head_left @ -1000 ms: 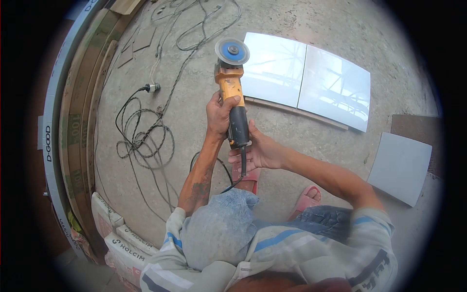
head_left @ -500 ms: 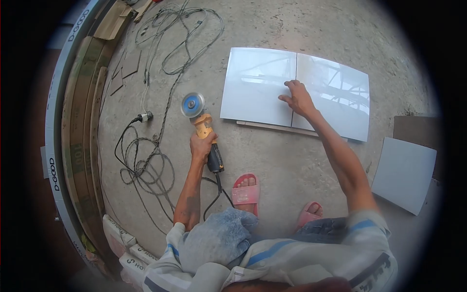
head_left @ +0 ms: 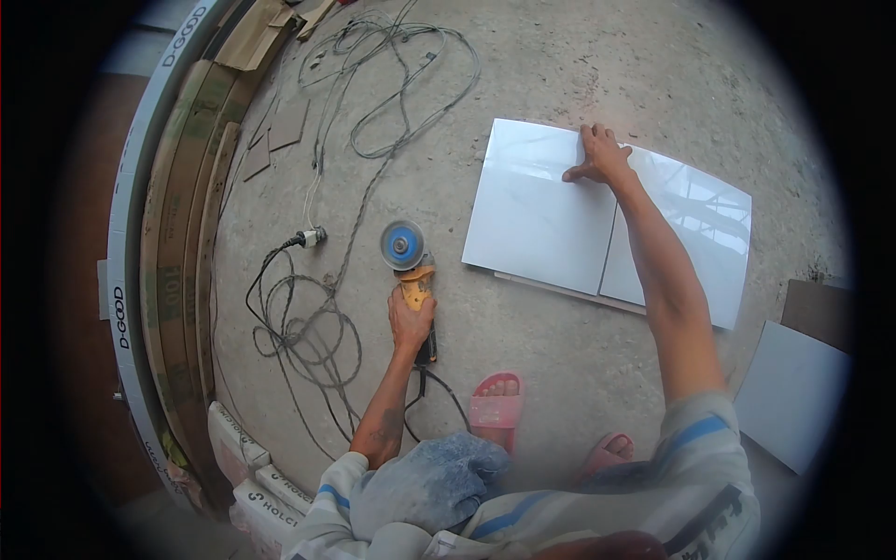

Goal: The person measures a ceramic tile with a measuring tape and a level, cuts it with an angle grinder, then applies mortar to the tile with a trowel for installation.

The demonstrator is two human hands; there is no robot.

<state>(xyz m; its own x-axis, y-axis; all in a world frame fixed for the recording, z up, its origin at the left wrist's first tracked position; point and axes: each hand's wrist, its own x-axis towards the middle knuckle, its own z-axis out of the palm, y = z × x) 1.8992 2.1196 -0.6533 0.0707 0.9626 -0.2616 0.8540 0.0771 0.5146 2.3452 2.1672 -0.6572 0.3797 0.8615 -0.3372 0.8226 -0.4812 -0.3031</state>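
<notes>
My left hand (head_left: 411, 319) is wrapped around the yellow and black body of an angle grinder (head_left: 417, 286), whose blue-centred cutting disc points away from me over the floor. My right hand (head_left: 602, 157) reaches to the far edge of a glossy white tile, fingers spread over its surface. A dark straight line divides the white surface into a left piece (head_left: 537, 210) and a right piece (head_left: 686, 229). Under the near edge, a thin pale strip (head_left: 569, 287) sticks out. The grinder is to the left of the tile pieces.
Tangled cables (head_left: 303, 336) and a plug connection (head_left: 313, 237) lie left of the grinder. Long cartons (head_left: 173, 261) and white bags (head_left: 271, 504) line the left side. Another white tile (head_left: 793, 397) lies at right beside a brown one (head_left: 821, 315). My pink slippers (head_left: 496, 411) are close by.
My right hand has moved from the middle of the dividing line to the tile's far edge, its fingers spreading wider. The view has shifted; my left hand still grips the grinder.
</notes>
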